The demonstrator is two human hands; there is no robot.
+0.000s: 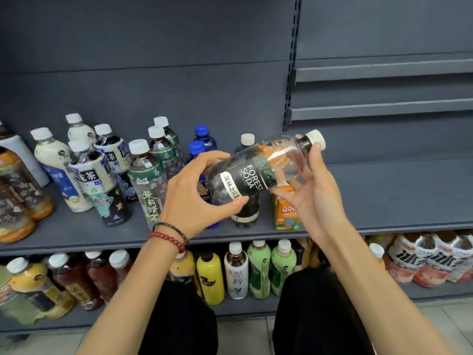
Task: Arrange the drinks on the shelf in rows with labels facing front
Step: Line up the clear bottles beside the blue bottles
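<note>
Firstly, far left: amber tea bottles with flowered brown labels (pixel 19 198) leaned on the grey metal shelf (pixel 384 190).
Left group: milky white bottles with white caps (pixel 53 160) stood beside dark bottles with cream labels and cartoon prints (pixel 102 185).
Left of centre: brown tea bottles with green patterned labels (pixel 147 180) stood upright in a loose file running front to back.
Behind the hands: blue plastic bottles with blue caps (pixel 202 138) stood near the back, partly hidden.
Left hand (pixel 194 193): its fingers were curled round the base end of the clear bottle with the black FOREST SODA label (pixel 253 175), thumb beneath; a red bead bracelet (pixel 167 240) circled the wrist.
Held bottle: it was in the air in front of the shelf, tilted with its white cap up and to the right, label facing the camera.
Right hand (pixel 314 196): thumb and one fingertip pinched the bottle's neck, while the other fingers spread loosely below it.
Under the bottle: a second dark-labelled bottle (pixel 245 213) and an orange drink carton (pixel 285 213) stood at the shelf's front edge.
Lower shelf: a yellow bottle with a black cap (pixel 211 278), pale green bottles (pixel 259 267) and, far right, red-and-white wrapped packs (pixel 435 260).
</note>
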